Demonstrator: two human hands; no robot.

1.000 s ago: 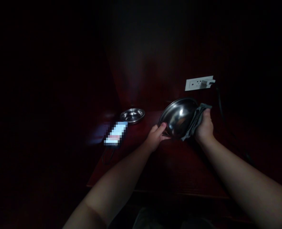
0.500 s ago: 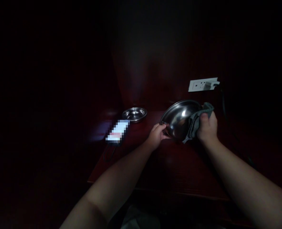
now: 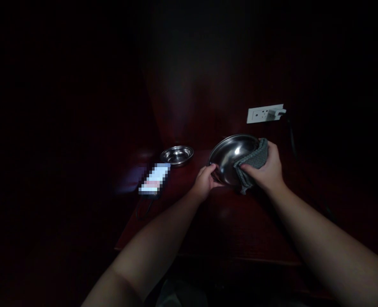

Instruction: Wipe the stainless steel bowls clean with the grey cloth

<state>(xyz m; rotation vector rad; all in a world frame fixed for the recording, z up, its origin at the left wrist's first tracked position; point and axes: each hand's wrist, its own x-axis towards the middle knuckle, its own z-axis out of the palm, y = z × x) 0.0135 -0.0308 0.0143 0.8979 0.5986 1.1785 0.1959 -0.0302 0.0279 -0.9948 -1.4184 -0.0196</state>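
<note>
A large, round bowl of shiny steel (image 3: 227,155) is held up tilted just right of the centre of the frame, its curved rim toward the top. The left hand (image 3: 204,182) grips its lower left edge, thumb on the shiny face and fingers underneath. The right hand (image 3: 270,168) is closed on a folded grey-green knitted cloth (image 3: 256,158), its thumb pressed on the fabric, and the cloth lies against the bowl's right side; how far the fingers reach behind it cannot be told. Left of the bowl and apart from it, a small, shallow dish of shiny steel (image 3: 177,156) rests on a dark red wooden table (image 3: 220,230). Just below the dish, a black phone with a bright, pixelated screen (image 3: 155,179) lies at a slant. At the upper right, a white rectangular wall socket (image 3: 259,114) holds a white plug (image 3: 276,113).
</note>
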